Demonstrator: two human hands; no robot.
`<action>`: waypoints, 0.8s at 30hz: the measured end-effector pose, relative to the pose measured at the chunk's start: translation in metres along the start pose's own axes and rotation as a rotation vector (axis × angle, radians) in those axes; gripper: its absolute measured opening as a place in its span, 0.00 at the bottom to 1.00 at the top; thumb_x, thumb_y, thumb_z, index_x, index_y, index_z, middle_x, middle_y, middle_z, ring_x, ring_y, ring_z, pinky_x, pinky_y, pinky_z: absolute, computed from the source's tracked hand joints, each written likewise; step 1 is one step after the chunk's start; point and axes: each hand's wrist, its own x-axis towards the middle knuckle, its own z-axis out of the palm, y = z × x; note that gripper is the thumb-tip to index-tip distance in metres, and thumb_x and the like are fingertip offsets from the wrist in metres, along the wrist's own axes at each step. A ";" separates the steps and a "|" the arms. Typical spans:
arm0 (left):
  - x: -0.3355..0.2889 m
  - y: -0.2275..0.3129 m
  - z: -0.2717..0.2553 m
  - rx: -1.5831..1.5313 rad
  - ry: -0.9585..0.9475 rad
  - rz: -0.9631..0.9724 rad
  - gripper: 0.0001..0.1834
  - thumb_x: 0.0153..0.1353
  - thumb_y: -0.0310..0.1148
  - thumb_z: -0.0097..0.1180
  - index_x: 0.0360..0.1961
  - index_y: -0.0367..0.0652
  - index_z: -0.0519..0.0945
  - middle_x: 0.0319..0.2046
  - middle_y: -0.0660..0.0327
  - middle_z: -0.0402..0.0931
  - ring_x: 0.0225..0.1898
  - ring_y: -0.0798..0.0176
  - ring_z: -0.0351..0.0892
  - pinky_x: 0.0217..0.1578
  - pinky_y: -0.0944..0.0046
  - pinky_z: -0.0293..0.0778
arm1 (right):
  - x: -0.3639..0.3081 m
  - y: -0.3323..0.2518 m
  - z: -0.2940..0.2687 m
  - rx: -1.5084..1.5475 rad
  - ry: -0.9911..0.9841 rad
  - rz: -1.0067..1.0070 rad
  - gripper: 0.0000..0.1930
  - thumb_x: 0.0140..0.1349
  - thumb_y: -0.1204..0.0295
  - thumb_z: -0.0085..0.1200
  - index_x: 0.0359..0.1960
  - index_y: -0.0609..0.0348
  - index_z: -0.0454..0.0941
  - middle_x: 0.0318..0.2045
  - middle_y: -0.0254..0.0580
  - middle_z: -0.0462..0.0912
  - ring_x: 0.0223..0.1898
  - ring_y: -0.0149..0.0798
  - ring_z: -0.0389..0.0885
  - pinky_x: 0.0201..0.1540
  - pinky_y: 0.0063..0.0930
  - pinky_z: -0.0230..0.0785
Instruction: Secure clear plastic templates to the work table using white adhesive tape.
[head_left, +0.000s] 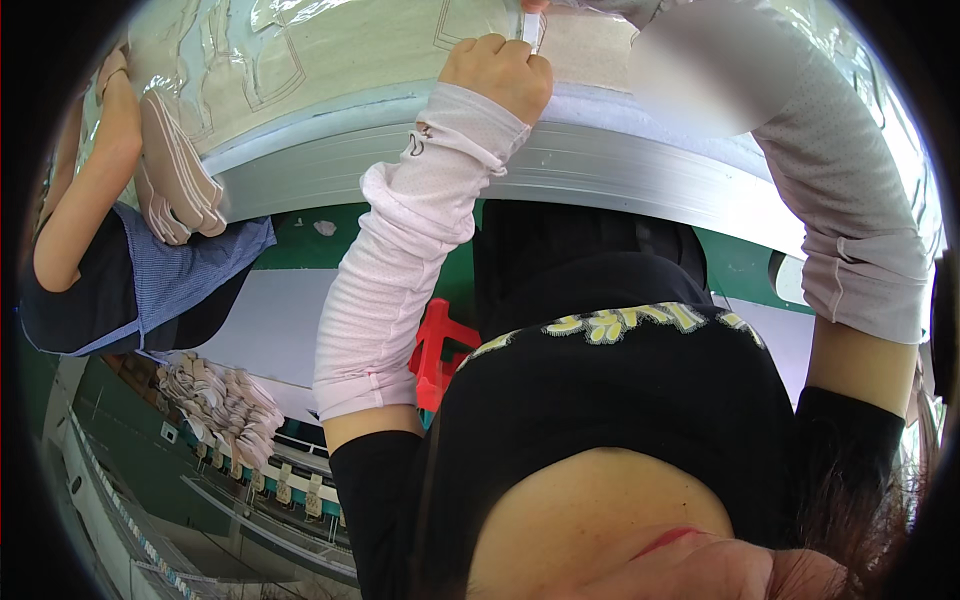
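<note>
My left hand [500,75], in a pale sleeve, rests knuckles up on the beige fabric [370,60] at the far edge of the view. Its fingers are curled, and what they hold, if anything, is hidden beneath them. A narrow white strip [531,32] stands beside its index finger. Just beyond the strip, a fingertip of my right hand [535,5] shows at the upper border. The rest of that hand is cut off, so its grip is not visible. Dark stitched or drawn outlines [275,80] mark the fabric under a shiny clear sheet.
A metal rail [620,165] runs along the work table's front edge. At left, a co-worker's arm [100,190] reaches to the table beside stacked beige pieces [175,165]. A red plastic object [435,350] is by my left elbow. Bundled pieces [220,400] hang near machinery lower left.
</note>
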 end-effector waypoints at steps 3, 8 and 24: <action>0.003 -0.010 0.008 -0.095 0.008 -0.019 0.05 0.49 0.29 0.65 0.27 0.42 0.82 0.27 0.59 0.81 0.31 0.55 0.82 0.31 0.55 0.76 | 0.000 0.000 0.004 -0.031 0.080 -0.037 0.13 0.50 0.56 0.67 0.31 0.48 0.90 0.30 0.45 0.88 0.34 0.48 0.88 0.36 0.42 0.79; 0.000 -0.033 0.016 -0.299 0.153 -0.106 0.05 0.53 0.30 0.65 0.32 0.46 0.84 0.28 0.58 0.80 0.32 0.53 0.81 0.33 0.54 0.77 | -0.036 0.007 0.006 0.013 0.321 -0.140 0.12 0.49 0.59 0.66 0.30 0.52 0.90 0.28 0.47 0.87 0.31 0.48 0.87 0.35 0.44 0.78; 0.005 -0.030 0.012 -0.091 0.042 0.197 0.04 0.48 0.29 0.63 0.24 0.42 0.81 0.27 0.61 0.82 0.32 0.56 0.82 0.33 0.55 0.77 | -0.037 0.003 -0.008 0.069 0.155 -0.129 0.12 0.49 0.59 0.67 0.31 0.52 0.90 0.28 0.47 0.87 0.31 0.49 0.87 0.35 0.44 0.77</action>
